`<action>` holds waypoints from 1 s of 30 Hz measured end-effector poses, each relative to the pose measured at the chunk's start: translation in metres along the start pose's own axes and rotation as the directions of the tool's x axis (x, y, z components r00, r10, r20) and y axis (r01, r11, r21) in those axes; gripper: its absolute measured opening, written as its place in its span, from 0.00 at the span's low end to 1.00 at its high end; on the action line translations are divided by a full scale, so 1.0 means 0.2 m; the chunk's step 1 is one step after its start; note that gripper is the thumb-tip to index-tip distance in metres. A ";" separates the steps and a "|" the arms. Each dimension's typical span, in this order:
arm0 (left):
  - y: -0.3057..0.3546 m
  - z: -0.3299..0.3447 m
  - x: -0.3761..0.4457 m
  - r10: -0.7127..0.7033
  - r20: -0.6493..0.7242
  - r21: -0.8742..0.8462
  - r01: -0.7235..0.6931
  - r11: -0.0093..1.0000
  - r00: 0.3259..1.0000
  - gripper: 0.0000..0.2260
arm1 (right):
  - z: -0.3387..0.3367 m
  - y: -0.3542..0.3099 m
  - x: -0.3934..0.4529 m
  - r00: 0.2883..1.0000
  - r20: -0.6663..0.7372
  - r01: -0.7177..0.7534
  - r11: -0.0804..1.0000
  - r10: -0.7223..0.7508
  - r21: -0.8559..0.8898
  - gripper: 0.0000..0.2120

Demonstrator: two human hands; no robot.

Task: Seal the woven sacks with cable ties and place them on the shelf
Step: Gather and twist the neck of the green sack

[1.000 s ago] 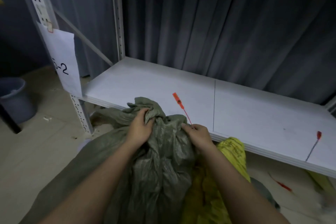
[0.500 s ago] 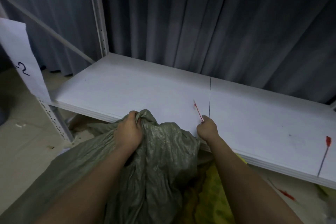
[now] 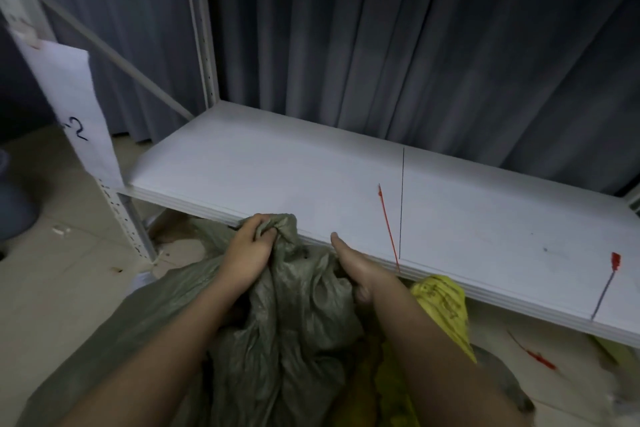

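A green woven sack (image 3: 294,315) stands on the floor against the front edge of the white shelf (image 3: 242,177). My left hand (image 3: 251,248) is clenched on its bunched neck. My right hand (image 3: 356,267) presses the sack's right side, thumb up, fingers curled into the fabric. A red cable tie (image 3: 388,225) lies loose on the shelf just right of that hand, its lower end at the shelf edge. A second tie (image 3: 604,288) with a red head lies further right on the shelf. A yellow sack (image 3: 445,305) sits behind my right forearm, partly hidden.
A grey curtain (image 3: 415,45) hangs behind the shelf. At the left stands a shelf post (image 3: 131,229) with a paper label marked "2" (image 3: 76,114), and beyond it a blue bucket (image 3: 14,208). Another red tie (image 3: 540,359) lies on the floor under the shelf.
My right hand has let go of the red cable tie, leaving it on the shelf, and has come back left onto the sack. My left hand has kept its grip on the neck.
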State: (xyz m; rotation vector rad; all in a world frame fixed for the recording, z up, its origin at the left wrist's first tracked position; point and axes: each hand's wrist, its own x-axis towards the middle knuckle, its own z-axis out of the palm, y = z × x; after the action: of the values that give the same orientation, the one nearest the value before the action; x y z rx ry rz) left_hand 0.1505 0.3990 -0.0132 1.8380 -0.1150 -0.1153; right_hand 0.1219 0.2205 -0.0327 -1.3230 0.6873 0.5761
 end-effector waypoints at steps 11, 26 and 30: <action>0.14 -0.42 -0.47 -0.238 0.402 -0.040 0.277 0.960 0.884 0.38 | 0.35 0.30 -0.47 0.942 0.193 0.253 0.959 -0.274 0.125 0.14; 0.52 -0.51 -0.67 -0.124 0.470 -0.211 0.247 0.946 0.874 0.13 | 0.43 0.03 -1.03 0.762 -0.062 0.647 0.757 -0.644 0.091 0.23; 0.60 -0.56 -0.68 -0.036 0.322 -0.395 0.169 0.903 0.946 0.18 | 0.38 -0.03 -1.19 0.705 0.017 0.683 0.673 -0.709 -0.285 0.24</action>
State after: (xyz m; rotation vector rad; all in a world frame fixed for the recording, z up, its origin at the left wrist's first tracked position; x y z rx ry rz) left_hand 0.0293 0.4923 0.1355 1.3830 -0.1949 -0.4698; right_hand -0.0258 0.2955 0.1536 -1.7486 0.1221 -0.0366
